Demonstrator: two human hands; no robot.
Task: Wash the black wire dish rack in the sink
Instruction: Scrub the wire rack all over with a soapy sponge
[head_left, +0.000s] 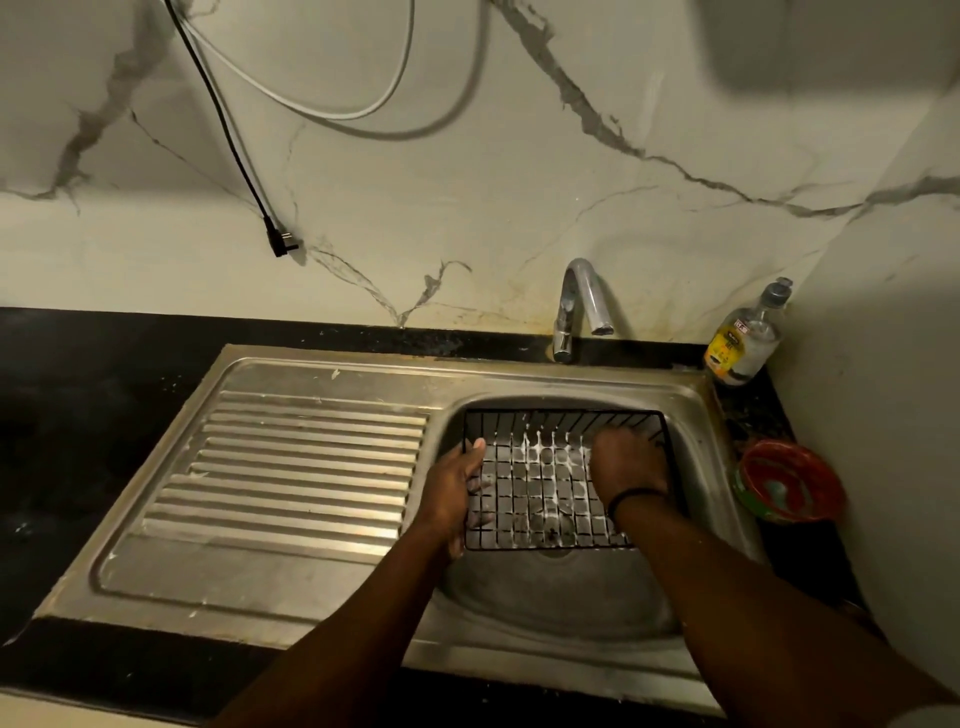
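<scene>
Sink (582, 382) holds soapy black wire rack (540, 499), hands inside.

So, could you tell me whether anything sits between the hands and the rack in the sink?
Nothing visible does. The left hand grips the left edge of the black wire dish rack, and the right hand rests inside it on the soapy grid. The rack already sits in the sink.

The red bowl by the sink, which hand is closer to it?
Right. The right hand is inside the black wire dish rack at its right end, nearer the red bowl. The left hand grips the rack's left edge, farther away.
</scene>
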